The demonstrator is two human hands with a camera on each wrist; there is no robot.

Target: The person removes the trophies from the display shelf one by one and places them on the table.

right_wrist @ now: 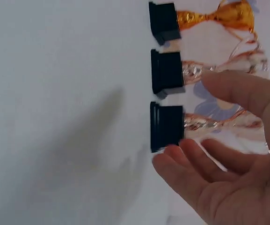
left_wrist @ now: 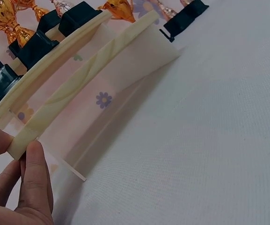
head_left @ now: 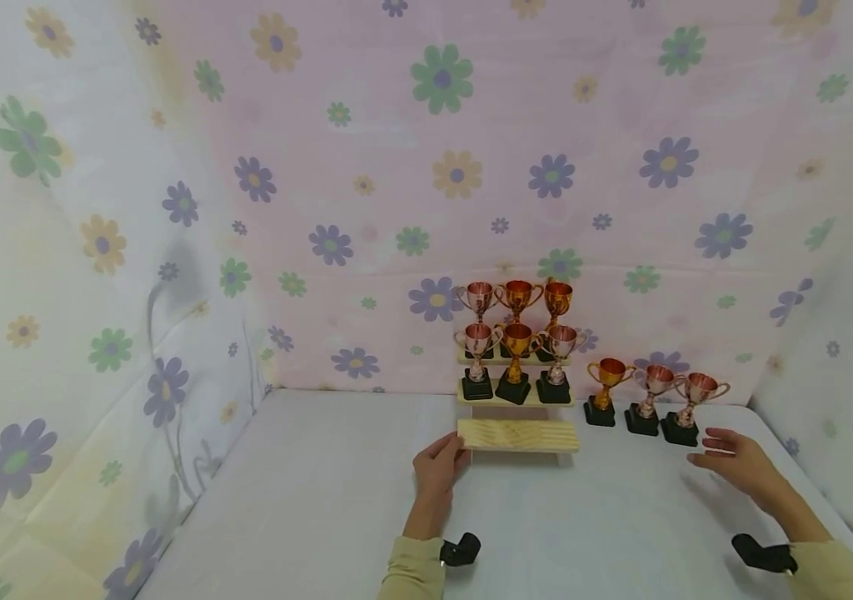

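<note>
Left hand (head_left: 437,467) pinching the stand (head_left: 518,435), right hand (head_left: 741,462) spread beside the end cup (head_left: 686,415)
Head: left thumb and fingers clamp the near end of the lowest shelf; six cups (head_left: 516,340) stand on the shelves beyond that grip, two more cups (head_left: 610,373) past the end cup on the table (head_left: 306,500); left wrist: digits press both faces of the board, shelves running away from them; right wrist: thumb and fingers apart, end cup seen between them, contact impossible to tell
</note>
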